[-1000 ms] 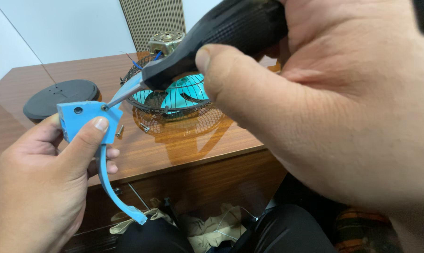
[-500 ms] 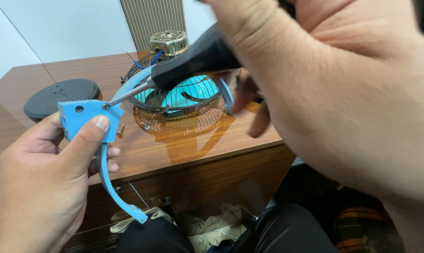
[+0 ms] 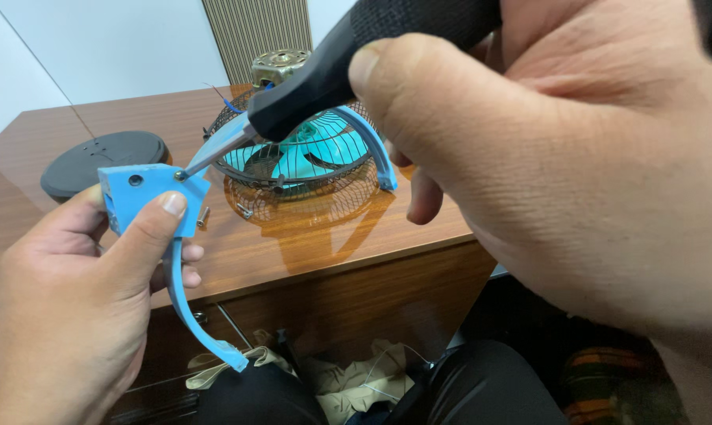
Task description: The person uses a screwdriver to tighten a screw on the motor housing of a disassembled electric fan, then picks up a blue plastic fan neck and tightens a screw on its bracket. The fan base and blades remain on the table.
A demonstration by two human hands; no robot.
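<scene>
**Screwdriver tip sitting in the bracket's corner screw**

Shifting since half a second ago, the right hand (image 3: 576, 181) is sitting lower and closer to the lens, its thumb now lying across the handle where before it was lifted clear; the blue bracket has barely stirred.

That hand is clenching the black rubber-gripped screwdriver (image 3: 332, 71), thumb pressing along the textured handle. The tool's long axis is running down and to the left, from the fist at upper right to the metal tip resting in a small screw at the upper right corner of the light-blue plastic bracket block (image 3: 147, 197).

The left hand (image 3: 72, 307) is grasping that block, thumb flat on its front face and fingers curling behind. A curved light-blue plastic arm is hanging from the block down past the table edge, and a second arm is arching up behind the screwdriver and coming down beside the fan. The bracket is being held in the air, in front of the brown wooden desk (image 3: 308, 244), left of the right hand and well nearer to the left.

Behind it, a round wire-cage fan with teal blades (image 3: 301, 157) is lying face down on the desk, its brass-coloured motor (image 3: 281, 67) sticking up. A loose small screw (image 3: 203, 218) is lying on the wood just beside the block, and a dark round disc-shaped base (image 3: 104, 161) is resting farther left.
</scene>
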